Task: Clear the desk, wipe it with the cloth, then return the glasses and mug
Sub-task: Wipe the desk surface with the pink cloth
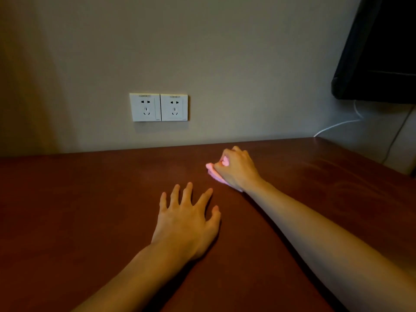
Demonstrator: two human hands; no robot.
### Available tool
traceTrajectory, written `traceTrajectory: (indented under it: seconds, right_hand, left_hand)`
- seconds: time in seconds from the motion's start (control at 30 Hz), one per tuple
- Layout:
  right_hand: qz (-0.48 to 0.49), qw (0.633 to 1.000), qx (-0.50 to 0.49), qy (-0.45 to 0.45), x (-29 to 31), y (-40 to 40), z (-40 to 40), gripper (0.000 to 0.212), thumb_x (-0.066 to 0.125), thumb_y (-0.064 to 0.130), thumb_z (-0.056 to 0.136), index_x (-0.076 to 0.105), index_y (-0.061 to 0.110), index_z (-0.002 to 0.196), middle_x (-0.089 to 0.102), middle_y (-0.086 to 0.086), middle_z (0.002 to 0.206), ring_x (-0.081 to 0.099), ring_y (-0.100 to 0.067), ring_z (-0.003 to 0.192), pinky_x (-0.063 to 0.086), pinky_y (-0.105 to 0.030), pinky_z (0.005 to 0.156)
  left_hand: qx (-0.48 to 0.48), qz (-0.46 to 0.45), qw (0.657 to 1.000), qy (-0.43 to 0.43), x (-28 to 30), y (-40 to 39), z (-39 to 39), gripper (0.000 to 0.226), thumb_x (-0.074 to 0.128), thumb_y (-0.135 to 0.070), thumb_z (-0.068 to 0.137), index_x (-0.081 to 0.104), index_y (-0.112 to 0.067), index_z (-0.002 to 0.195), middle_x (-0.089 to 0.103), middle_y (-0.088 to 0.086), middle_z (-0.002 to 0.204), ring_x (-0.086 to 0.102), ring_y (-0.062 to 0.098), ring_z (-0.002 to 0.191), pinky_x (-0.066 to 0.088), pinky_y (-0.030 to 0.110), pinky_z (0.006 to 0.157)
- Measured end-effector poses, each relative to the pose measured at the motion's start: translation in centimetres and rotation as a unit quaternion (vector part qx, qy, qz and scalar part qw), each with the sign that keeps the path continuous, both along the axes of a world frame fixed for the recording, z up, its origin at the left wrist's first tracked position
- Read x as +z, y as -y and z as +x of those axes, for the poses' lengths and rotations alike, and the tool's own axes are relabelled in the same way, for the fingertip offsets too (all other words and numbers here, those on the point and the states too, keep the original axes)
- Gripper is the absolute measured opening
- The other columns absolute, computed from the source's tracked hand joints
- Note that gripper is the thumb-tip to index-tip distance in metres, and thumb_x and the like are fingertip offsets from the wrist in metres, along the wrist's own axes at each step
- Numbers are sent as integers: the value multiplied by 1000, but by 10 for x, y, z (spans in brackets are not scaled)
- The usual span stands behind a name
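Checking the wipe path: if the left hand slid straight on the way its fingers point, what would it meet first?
The left hand points up the desk toward the wall. That stretch looks bare, so probably the wall below the sockets. The cloth under the right hand seems just right of that line; depth is unclear.

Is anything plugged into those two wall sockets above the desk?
No, both wall sockets show bare slots with no plug in them; the white cable runs along the wall farther right.
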State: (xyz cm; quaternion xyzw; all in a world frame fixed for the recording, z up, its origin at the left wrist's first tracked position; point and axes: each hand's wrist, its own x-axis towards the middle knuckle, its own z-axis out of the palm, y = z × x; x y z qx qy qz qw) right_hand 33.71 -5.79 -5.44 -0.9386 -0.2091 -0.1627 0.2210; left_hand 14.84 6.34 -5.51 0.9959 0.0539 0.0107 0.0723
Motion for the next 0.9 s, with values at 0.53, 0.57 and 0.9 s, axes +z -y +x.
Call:
traceTrajectory:
  seconds: [0.53,0.57,0.9]
  right_hand:
    - [-65,996,-48,-46,11,-23,52,64,45,67,93,59,15,129,51,-14,138,47,-38,128,42,-52,105]
    - [-57,997,-35,-45,11,-13,35,61,46,65,94,61,16,126,51,-13,138,47,-37,128,42,-51,105]
    - [-57,988,129,-63,8,89,-123,32,49,62,93,59,31,96,47,11,107,47,-13,105,45,-33,79]
  left_hand:
    - [8,-22,1000,19,1,-3,2,62,18,-69,96,16,-51,155,11,-1,168,6,27,154,5,52,124]
    - [8,-23,1000,18,2,-2,2,62,19,-69,96,17,-51,155,12,0,168,7,27,154,6,52,124]
    - [10,-7,1000,10,1,1,-4,62,21,-66,98,19,-47,157,12,3,169,8,30,154,5,53,123]
